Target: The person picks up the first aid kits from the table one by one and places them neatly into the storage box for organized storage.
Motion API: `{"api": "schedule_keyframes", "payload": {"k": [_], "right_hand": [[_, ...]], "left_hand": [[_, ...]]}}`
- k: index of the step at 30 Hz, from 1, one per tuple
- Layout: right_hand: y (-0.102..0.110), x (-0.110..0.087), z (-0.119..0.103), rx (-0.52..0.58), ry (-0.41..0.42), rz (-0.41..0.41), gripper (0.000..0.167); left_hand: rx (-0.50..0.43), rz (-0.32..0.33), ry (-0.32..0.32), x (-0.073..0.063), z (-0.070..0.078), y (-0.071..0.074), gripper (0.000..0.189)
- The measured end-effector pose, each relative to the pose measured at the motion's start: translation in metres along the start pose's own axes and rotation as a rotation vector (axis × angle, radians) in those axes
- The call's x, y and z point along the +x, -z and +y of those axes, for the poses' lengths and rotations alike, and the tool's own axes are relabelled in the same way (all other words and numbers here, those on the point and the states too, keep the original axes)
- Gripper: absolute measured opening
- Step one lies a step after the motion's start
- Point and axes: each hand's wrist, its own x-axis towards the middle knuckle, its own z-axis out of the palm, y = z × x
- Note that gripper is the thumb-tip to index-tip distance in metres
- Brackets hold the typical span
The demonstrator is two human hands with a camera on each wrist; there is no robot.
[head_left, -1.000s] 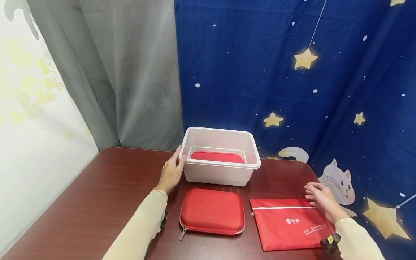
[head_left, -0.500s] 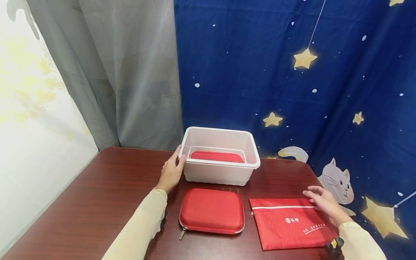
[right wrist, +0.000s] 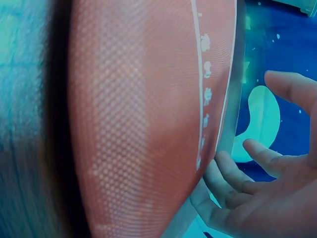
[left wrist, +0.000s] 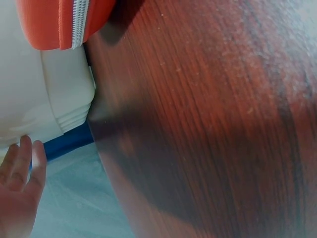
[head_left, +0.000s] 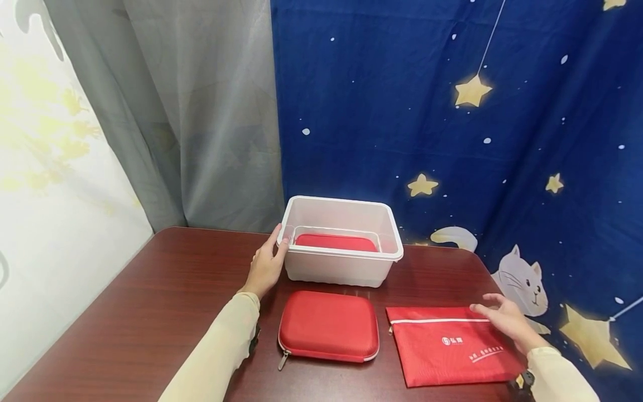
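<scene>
A white plastic bin [head_left: 336, 268] stands at the back of the table with a red item [head_left: 335, 242] lying inside. My left hand [head_left: 265, 268] touches its left side near the front corner; in the left wrist view the fingers [left wrist: 35, 168] lie fairly straight against the wall. A red zippered hard case [head_left: 329, 326] rests in front of the bin. To its right lies a flat red zipper pouch [head_left: 447, 352] with white print. My right hand [head_left: 507, 322] is at the pouch's right edge, thumb apart from loosely bent fingers, as the right wrist view shows [right wrist: 257, 183].
The dark wood table [head_left: 166, 312] has rounded far corners. Behind it hang a grey curtain [head_left: 221, 123] and a blue curtain [head_left: 361, 111] with stars and a cat. A pale wall or panel [head_left: 55, 223] borders the left.
My right hand has moved slightly down and toward me at the pouch's right edge. The left hand, bin, hard case and pouch stay in place.
</scene>
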Motion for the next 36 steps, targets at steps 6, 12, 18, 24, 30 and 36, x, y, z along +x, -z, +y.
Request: {"api": "schedule_keyframes", "payload": {"k": [6, 12, 18, 24, 30, 36], "right_hand": [[-0.002, -0.001, -0.001, -0.048, -0.018, -0.045, 0.091], [-0.003, 0.0, -0.002, -0.053, -0.031, -0.077, 0.101], [-0.005, 0.0, -0.001, -0.078, -0.034, -0.098, 0.103], [-0.009, 0.001, 0.001, -0.142, 0.004, -0.105, 0.103], [-0.012, 0.001, 0.002, -0.21, 0.059, -0.09, 0.103], [-0.014, 0.002, 0.0, -0.236, 0.071, -0.056, 0.105]], "left_hand": [[-0.002, 0.002, -0.005, 0.0, 0.001, 0.0, 0.057], [-0.006, 0.008, -0.007, 0.0, 0.0, 0.0, 0.057], [0.005, 0.0, -0.001, 0.0, 0.002, 0.001, 0.058], [0.002, -0.001, 0.009, -0.001, 0.003, 0.001, 0.058], [0.007, -0.003, 0.009, -0.001, 0.002, 0.001, 0.057], [0.004, 0.004, 0.014, 0.0, 0.001, 0.0, 0.057]]}}
